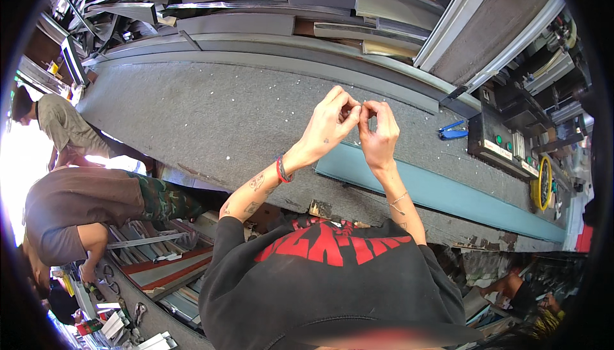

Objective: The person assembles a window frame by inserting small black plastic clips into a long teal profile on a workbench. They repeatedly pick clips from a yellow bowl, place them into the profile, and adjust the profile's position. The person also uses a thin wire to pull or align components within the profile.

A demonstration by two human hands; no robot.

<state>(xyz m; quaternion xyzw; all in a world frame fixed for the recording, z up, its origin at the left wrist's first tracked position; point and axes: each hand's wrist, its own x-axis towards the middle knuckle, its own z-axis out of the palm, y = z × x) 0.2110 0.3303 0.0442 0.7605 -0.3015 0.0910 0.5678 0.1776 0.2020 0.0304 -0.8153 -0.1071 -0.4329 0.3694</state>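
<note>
My left hand [327, 125] and my right hand [379, 135] meet fingertip to fingertip above a grey carpeted workbench [211, 113]. Both are closed in a pinch, thumbs against the forefingers. Whatever sits between the fingertips is too small or too hidden to make out. Below my right hand, a long flat blue-grey strip [441, 190] lies along the near side of the bench, passing under my right forearm. To the right of my hands is a blue-handled hand tool [453, 132] that looks like pliers, lying on the carpet.
White crumbs dot the carpet. Long metal profiles [236, 25] fill racks behind the bench. A dark control box [499, 139] with green buttons and a yellow ring-shaped object [543, 183] stand at right. Two people [83, 206] are at left, one bending beside stacked strips [173, 270].
</note>
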